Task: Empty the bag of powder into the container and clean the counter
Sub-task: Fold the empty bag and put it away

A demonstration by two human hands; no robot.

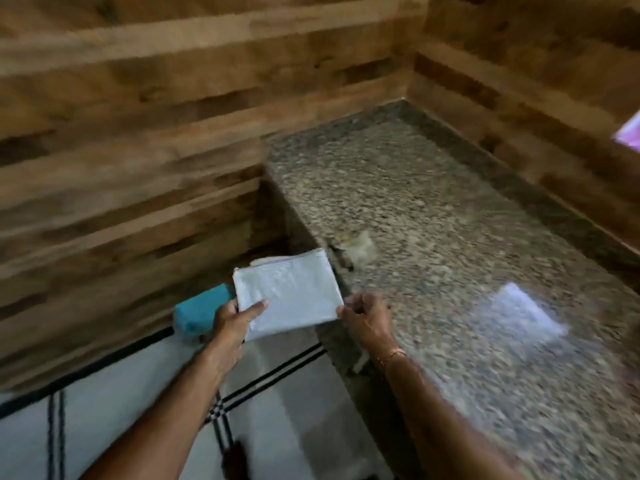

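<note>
A flat white bag [289,291] is held up beside the left edge of the speckled granite counter [433,237]. My left hand [235,318] grips its lower left corner, thumb on top. My right hand [363,317] pinches its lower right corner. A small pale crumpled scrap [358,252] lies on the counter near its edge, just beyond the bag. The view is blurred. No container is in view.
Wood-plank walls [138,150] stand behind and to the right of the counter. A teal object [201,311] sits low by the wall, left of my hands. The floor [138,410] is pale tile with dark lines. A bright window reflection [516,317] lies on the counter.
</note>
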